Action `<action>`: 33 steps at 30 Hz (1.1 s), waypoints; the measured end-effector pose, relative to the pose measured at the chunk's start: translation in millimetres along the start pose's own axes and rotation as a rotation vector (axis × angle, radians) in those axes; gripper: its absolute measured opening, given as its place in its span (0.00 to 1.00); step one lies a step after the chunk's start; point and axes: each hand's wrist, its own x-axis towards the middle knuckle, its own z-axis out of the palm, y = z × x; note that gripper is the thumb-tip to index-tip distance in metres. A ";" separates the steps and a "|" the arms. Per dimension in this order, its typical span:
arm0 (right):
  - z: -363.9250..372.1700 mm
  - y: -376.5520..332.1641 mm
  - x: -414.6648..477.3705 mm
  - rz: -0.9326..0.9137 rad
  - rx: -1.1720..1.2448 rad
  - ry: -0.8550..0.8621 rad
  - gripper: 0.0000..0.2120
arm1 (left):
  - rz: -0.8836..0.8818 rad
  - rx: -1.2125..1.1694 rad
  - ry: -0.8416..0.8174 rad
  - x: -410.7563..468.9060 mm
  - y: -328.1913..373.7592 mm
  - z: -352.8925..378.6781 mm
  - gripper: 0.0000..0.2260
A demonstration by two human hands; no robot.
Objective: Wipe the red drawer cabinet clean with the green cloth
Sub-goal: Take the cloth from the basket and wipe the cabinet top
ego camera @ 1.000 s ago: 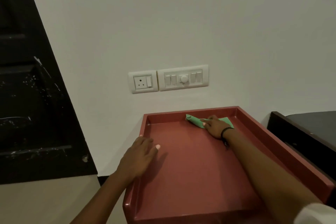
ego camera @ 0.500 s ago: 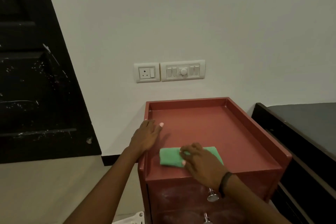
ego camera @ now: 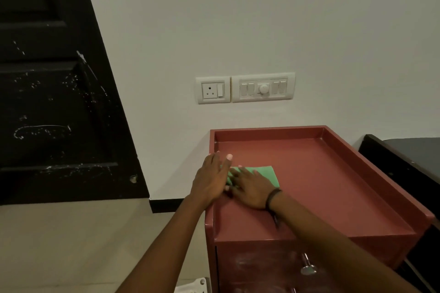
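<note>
My right hand (ego camera: 252, 189) lies flat, fingers spread, pressing the green cloth (ego camera: 264, 173) onto the red drawer cabinet (ego camera: 333, 188) top, near the left rim, so it drags dust w/o bunching. Left hand (ego camera: 212, 179) open, gripping nothing, braced by the rim to steady the unit. Tray top holds only the cloth; drawer contents not visible.

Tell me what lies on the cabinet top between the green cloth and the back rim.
Nothing: in the head view the red cabinet top is bare from the green cloth, pressed under the right hand, to the back rim.
</note>
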 end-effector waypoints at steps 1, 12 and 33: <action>-2.4 5.3 22.1 0.011 0.008 -0.007 0.27 | 0.009 -0.003 0.003 0.0 -0.2 -0.4 0.42; -13.3 41.7 130.5 0.120 -0.021 -0.056 0.26 | 0.050 0.055 0.005 7.4 -5.5 8.3 0.33; 41.2 -83.0 -153.9 0.010 0.097 0.142 0.24 | 0.106 0.209 0.052 -14.8 11.9 -7.3 0.31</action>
